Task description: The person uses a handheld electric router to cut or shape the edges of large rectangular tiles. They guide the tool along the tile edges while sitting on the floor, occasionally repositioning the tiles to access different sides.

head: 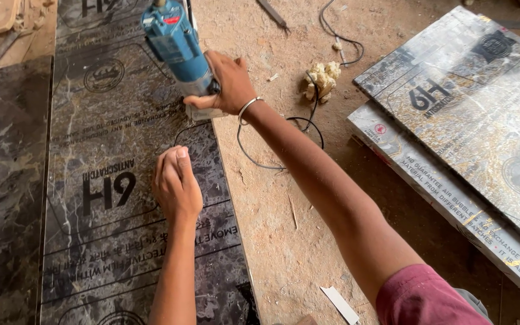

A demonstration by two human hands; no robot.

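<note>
Gripping blue trimmer [176,45]: right hand [227,84] | left hand [177,183] fisted on marble-print panel [109,180] | sawdust floor [284,229]

A blue power trimmer [176,45] stands tilted at the right edge of a dark marble-patterned laminate sheet [121,180], apparently film-covered.

This is a carpentry workshop. The floor [284,241] is bare and dusty, covered with sawdust, wood chips and small offcuts. Large laminate sheets [470,114] with a dark marble pattern lie in a stack on it. A blue electric trimmer [176,45] stands on one sheet, and its black cable [308,120] runs across the floor.
</note>
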